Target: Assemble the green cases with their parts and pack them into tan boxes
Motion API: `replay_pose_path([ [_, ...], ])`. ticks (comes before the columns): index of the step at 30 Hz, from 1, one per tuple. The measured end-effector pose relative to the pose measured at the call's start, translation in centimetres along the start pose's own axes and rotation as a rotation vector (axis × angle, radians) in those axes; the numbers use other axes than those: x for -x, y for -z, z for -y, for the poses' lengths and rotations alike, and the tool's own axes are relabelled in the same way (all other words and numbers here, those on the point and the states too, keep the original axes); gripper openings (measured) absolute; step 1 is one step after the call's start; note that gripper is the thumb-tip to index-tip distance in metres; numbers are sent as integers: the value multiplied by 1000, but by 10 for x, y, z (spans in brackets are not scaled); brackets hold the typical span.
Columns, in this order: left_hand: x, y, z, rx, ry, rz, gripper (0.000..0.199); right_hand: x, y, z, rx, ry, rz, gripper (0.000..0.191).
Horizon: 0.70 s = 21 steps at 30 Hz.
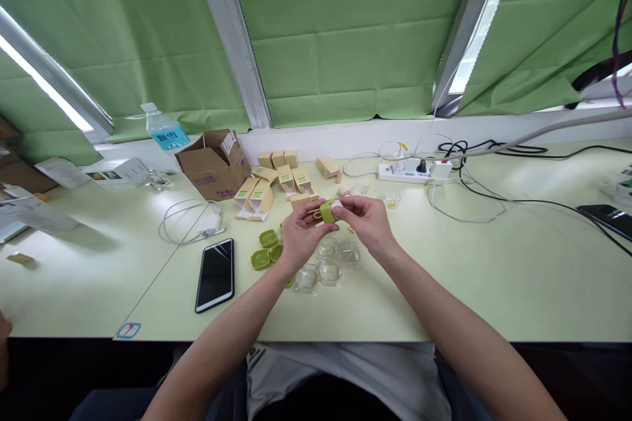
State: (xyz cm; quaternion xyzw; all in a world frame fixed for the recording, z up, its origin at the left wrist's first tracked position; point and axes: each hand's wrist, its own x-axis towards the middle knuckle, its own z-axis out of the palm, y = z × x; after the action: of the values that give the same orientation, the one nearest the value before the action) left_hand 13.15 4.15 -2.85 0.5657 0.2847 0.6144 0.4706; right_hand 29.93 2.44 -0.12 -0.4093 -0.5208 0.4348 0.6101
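- Cardboard box (212, 168): one, flaps open, at ten o'clock from the hands.
- Left hand (302, 230): fingers closed on the green piece (326, 212), which sits at the centre of the clock, just above the table (474, 276).
- Right hand (369, 222): thumb and fingertips pinching the pale piece (337, 205) against the green one. Whether the two are joined, I cannot tell.
- Black-screened phone (214, 275): one at eight o'clock; a second phone (607, 218) lies far off at three.
- Power strip (403, 172): one, at two o'clock, with plugs in it.
- Small cartons (261, 199): about ten, between ten and twelve o'clock; they overlap, so the count is rough. Several look opened, judging by their ends.
- Clear cups (329, 271): four grouped at six o'clock, apart from the green cups; more clear pieces (392, 199) at two, too blurred to count.
- Green cups (260, 259): three plain to see at eight o'clock, with at least one more partly hidden by the left forearm.
- Progress, as I judge it: partway. One green piece and one pale piece are together in the fingers; the other cups lie loose, sorted by kind.
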Motion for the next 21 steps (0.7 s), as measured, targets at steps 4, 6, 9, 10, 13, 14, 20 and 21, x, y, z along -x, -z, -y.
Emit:
replay_pose_path([
  [4, 1, -1, 3, 3, -10, -23, 66, 3, -3, -1, 25, 21, -18, 47],
  [6, 1, -2, 3, 9, -19, -34, 66, 5, -6, -3, 27, 31, -50, 47],
  [9, 1, -3, 3, 24, -19, -44, 64, 6, -11, -9, -4, 39, -86, 51],
  [10, 1, -3, 3, 29, -16, -49, 64, 7, -12, -11, -16, 44, -93, 52],
  [13, 2, -3, 3, 45, -13, -59, 60, 6, -13, -15, -25, 61, -94, 54],
  [14, 2, -3, 3, 50, -15, -61, 59, 5, -13, -16, -19, 70, -93, 54],
  [20, 3, -5, 4, 53, -43, -79, 56, 4, -14, -15, 33, 173, -126, 40],
  [21, 3, -6, 4, 51, -52, -83, 57, 4, -15, -15, 44, 191, -135, 38],
])
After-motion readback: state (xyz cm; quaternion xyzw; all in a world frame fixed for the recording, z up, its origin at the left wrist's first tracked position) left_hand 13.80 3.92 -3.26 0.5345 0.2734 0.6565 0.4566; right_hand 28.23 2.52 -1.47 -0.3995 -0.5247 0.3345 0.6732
